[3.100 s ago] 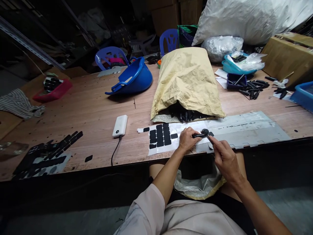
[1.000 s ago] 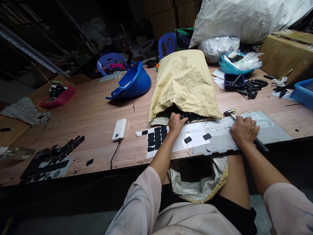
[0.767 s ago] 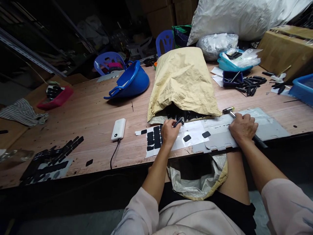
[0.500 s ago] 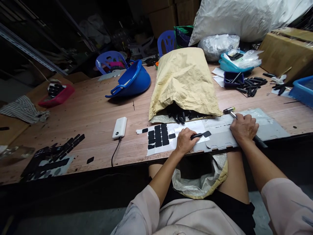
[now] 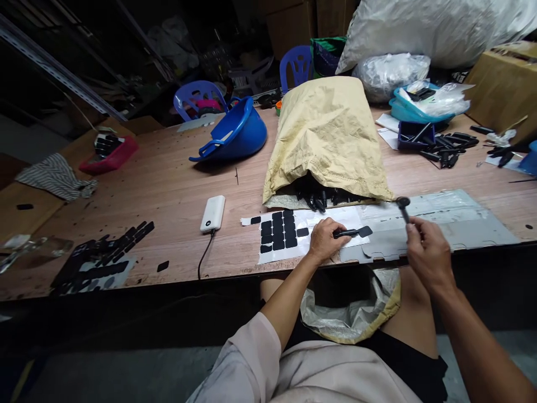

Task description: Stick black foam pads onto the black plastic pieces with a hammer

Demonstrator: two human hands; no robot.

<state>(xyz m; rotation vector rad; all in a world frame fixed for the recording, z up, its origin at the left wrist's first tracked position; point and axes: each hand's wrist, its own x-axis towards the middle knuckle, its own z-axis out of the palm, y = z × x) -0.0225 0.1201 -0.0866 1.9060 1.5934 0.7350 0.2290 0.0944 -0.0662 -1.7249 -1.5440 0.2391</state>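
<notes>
Head view: left hand (image 5: pixel 325 240) is lying low over the white sheet (image 5: pixel 342 215), fingers closed, pinching a black rod (image 5: pixel 346 233) near one end; far end is pointing right, at the black patch (image 5: pixel 366 231). Can't tell if rod and patch are touching. Right hand (image 5: pixel 432 254) is gripping a hammer (image 5: pixel 403 203) by the handle, head up, holding it right of the rod and apart from it, over the grey board (image 5: pixel 474 224). Patch block (image 5: pixel 278 230) is sitting on the sheet left of the left hand, one single patch (image 5: pixel 302 232) lying between them. Yellow sack (image 5: pixel 325 134) is lying behind the sheet, mouth facing the person, black parts (image 5: pixel 318 201) showing in the opening. Second sack (image 5: pixel 356 322) is hanging open at the lap, below the table edge. White box (image 5: pixel 212 214) with a black cable is resting left of the sheet. Blue basin (image 5: pixel 247 134) is tilting on the table (image 5: pixel 180 173) behind it. Right rear: navy bin (image 5: pixel 413 140) is standing beside loose black pieces (image 5: pixel 451 146), teal basin (image 5: pixel 396 109) just behind holding clear plastic.
</notes>
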